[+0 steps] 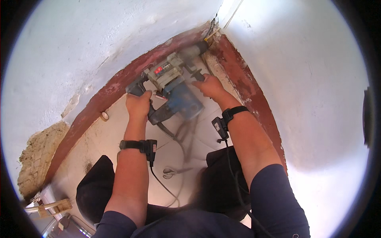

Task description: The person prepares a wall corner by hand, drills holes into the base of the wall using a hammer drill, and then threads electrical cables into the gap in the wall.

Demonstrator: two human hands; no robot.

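A rotary hammer drill (184, 101) with a blue motor housing and a grey metal body lies across my view, its front pointing into the corner where two walls meet. My left hand (137, 105) is wrapped round its black rear handle (137, 86). Closed on the black side handle (197, 74), near the front, is my right hand (211, 87). The dark chuck (202, 47) sits close to the corner; I cannot make out whether the bit's tip touches the wall. A power cord (168, 131) trails from the rear grip, blurred lower down.
Scissors (168, 173) lie on the pale tiled floor between my knees. A small tape roll (104, 116) rests by the red skirting (99, 102) on the left. Thin wires (215, 24) run down the corner. Plaster is broken away at the lower left wall (39, 156).
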